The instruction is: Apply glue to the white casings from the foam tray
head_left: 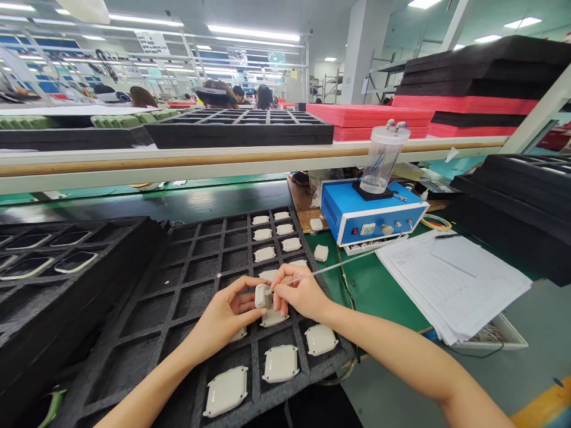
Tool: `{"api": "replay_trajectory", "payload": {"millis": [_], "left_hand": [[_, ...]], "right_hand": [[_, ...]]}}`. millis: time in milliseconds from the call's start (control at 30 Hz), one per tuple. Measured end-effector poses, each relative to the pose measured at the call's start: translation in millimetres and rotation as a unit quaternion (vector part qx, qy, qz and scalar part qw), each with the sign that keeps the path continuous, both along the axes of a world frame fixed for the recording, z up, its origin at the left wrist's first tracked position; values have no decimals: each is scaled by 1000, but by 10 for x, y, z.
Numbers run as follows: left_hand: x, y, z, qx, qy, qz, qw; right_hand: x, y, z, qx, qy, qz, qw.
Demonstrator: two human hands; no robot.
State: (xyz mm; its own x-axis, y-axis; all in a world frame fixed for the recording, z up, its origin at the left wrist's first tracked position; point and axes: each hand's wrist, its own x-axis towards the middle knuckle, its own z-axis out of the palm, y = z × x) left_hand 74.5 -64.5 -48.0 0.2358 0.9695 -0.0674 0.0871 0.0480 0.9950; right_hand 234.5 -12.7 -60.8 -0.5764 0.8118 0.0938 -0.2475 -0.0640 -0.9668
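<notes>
Pinching the pale case point(262, 296) in the left hand point(223, 316), just above the black tray point(191, 303); gripping the thin tube point(343, 261) in the right hand point(306, 295), aiming toward the case. Ideally holding the case steady, bracing both hands, and leaving slack toward the blue box point(381, 217).

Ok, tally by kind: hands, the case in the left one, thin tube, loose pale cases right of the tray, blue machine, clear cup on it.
Left hand and right hand: 2
Held case: 1
Thin tube: 1
Loose cases: 2
Blue machine: 1
Clear cup: 1
Total: 8
</notes>
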Motion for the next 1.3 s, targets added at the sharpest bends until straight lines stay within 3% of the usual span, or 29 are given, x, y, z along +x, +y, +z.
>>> {"api": "replay_trajectory", "payload": {"millis": [1300], "left_hand": [[-37, 22, -77, -1, -12, -12, 1000]], "right_hand": [[-1, -8, 15, 0, 10, 2, 1000]]}}
